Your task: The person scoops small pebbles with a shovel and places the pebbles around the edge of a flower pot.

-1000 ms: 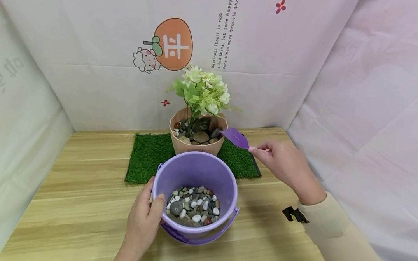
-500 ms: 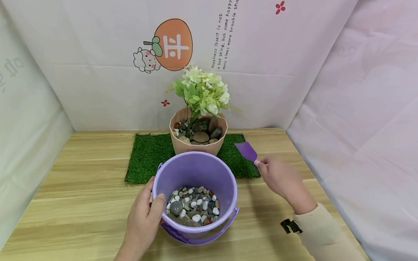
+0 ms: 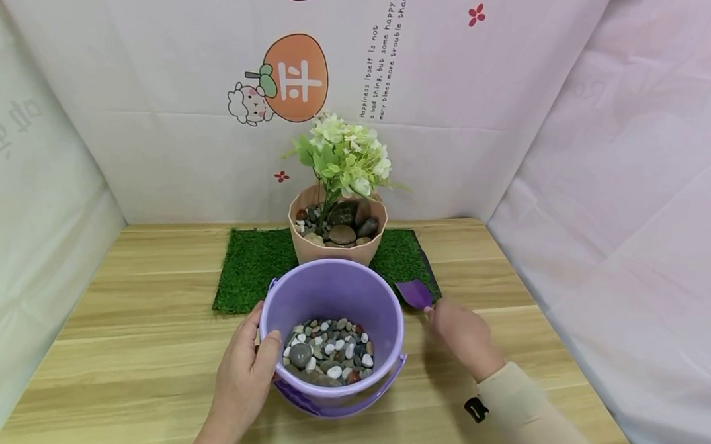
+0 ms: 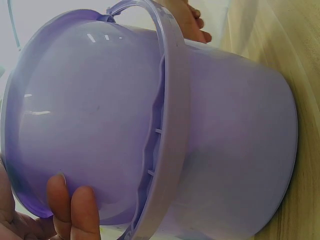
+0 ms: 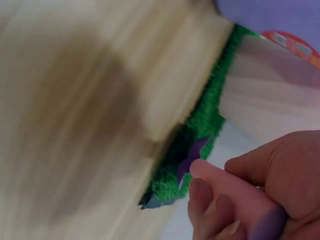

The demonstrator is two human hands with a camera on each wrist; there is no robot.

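My left hand (image 3: pixel 246 366) grips the left rim of a purple bucket (image 3: pixel 335 274), thumb over the edge and fingers outside. Grey, white and brown pebbles (image 3: pixel 328 353) cover the bucket's bottom. In the left wrist view, fingers (image 4: pixel 84 210) curl against the bucket wall (image 4: pixel 240 130) below its rim. My right hand (image 3: pixel 464 336) holds a small purple shovel (image 3: pixel 414 294) to the right of the bucket, its blade over the edge of the green mat. The right wrist view shows the fingers wrapped round the shovel's pink handle (image 5: pixel 232 192).
Behind the bucket, a peach flower pot (image 3: pixel 336 253) with white-green flowers (image 3: pixel 349 152) and large stones (image 3: pixel 342 233) stands on a green turf mat (image 3: pixel 252 270). Printed white cloth (image 3: pixel 445 87) encloses the wooden table (image 3: pixel 135 345) at the back and sides.
My right hand has brought the shovel down and toward me, away from the flower pot's rim to the bucket's right side. My left hand stays on the bucket.
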